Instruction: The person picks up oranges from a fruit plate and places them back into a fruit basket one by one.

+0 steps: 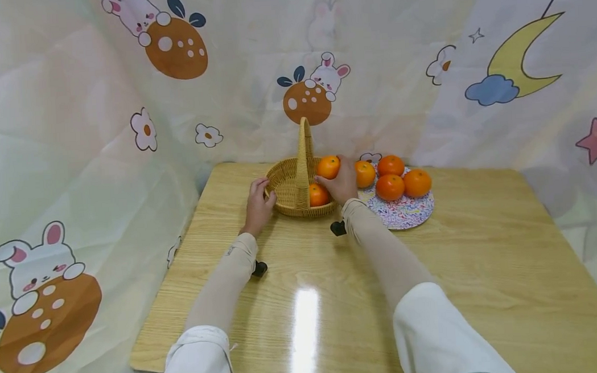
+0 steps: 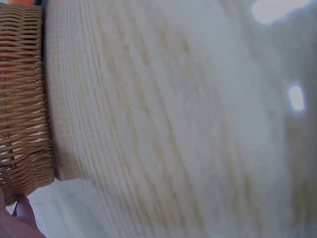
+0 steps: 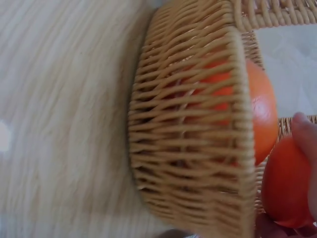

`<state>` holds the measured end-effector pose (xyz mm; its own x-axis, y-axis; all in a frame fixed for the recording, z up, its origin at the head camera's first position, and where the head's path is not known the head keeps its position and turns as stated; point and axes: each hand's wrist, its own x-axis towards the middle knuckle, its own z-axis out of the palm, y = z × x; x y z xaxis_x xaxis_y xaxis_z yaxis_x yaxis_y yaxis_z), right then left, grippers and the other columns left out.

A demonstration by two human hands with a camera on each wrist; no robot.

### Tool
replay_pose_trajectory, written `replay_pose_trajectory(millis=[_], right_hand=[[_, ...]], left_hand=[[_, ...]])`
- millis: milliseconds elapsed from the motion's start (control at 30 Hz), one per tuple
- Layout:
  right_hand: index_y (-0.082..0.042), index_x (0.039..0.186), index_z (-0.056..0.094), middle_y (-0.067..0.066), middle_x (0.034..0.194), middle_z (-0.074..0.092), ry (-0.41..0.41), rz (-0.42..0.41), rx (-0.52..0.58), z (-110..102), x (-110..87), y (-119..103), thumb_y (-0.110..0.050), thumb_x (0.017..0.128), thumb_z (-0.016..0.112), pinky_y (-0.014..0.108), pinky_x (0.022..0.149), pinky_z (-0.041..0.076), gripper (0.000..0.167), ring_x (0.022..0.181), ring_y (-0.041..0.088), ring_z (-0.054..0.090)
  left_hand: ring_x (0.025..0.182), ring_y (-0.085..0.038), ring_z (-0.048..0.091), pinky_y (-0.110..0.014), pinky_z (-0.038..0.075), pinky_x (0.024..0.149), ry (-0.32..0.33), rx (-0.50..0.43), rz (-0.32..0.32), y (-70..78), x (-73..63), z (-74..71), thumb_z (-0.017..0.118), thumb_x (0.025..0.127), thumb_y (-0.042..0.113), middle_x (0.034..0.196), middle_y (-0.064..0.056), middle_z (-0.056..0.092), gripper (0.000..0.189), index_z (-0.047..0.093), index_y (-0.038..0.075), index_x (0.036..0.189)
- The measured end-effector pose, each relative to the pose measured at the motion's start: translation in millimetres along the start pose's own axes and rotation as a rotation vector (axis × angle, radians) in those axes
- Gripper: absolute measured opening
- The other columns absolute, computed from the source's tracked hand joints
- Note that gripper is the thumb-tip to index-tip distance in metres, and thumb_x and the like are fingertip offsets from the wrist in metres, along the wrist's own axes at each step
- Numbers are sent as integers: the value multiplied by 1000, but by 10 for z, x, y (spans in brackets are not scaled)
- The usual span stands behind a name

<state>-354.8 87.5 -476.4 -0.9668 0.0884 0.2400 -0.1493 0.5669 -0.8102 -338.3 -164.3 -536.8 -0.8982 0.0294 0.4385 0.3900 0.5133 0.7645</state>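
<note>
A wicker basket (image 1: 291, 208) with a tall arched handle stands toward the back of the table. My left hand (image 1: 258, 206) grips its left rim, the thumb apart from the fingers; part of that hand (image 2: 20, 223) shows at the basket's end in the left wrist view. Over the basket's right side my right hand (image 1: 344, 182) holds an orange (image 1: 328, 167), with fingers and thumb around it. The same held orange (image 3: 287, 183) appears just inside the rim in the right wrist view. Another orange (image 1: 319, 196) lies in the basket beside the handle, partly behind the weave.
Right of the basket is a round patterned plate (image 1: 408, 218) bearing several oranges (image 1: 390, 188), some stacked close together. The wooden table (image 1: 488, 266) ends at a printed cloth backdrop (image 1: 251, 86) behind and on the left.
</note>
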Motion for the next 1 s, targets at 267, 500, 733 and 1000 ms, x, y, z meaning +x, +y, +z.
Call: replay_pose_trajectory(millis=[267,500,733,1000], right_hand=[[-6,145,36,17,134,46,12,37,-42,73,104,-133,-39,79,80,42,101,42,86,120,30,46],[-5,143,37,17,131,47,-4,46,-26,91,94,-193,-36,79,79,43,100,42,83,118,31,47],[-5,144,36,16,132,48,-27,91,-39,177,111,-105,-33,81,78,43,100,42,81,118,31,48],[-3,140,40,18,131,47,-2,88,-38,232,67,-65,-33,80,78,44,101,40,78,117,33,46]], left_hand=[[128,-28,44,-38,41,105,7,0,-3,-5,10,3,57,95,3,138,-16,42,40,50,-13,131],[127,-28,45,-39,44,102,14,-19,-10,-13,-2,19,57,96,6,138,-14,42,40,51,-12,131],[127,-28,46,-39,43,103,16,-23,-21,25,-7,19,56,95,5,137,-15,43,40,51,-12,130],[127,-27,46,-38,42,104,23,-1,-27,17,-14,18,57,95,4,137,-13,43,40,51,-11,131]])
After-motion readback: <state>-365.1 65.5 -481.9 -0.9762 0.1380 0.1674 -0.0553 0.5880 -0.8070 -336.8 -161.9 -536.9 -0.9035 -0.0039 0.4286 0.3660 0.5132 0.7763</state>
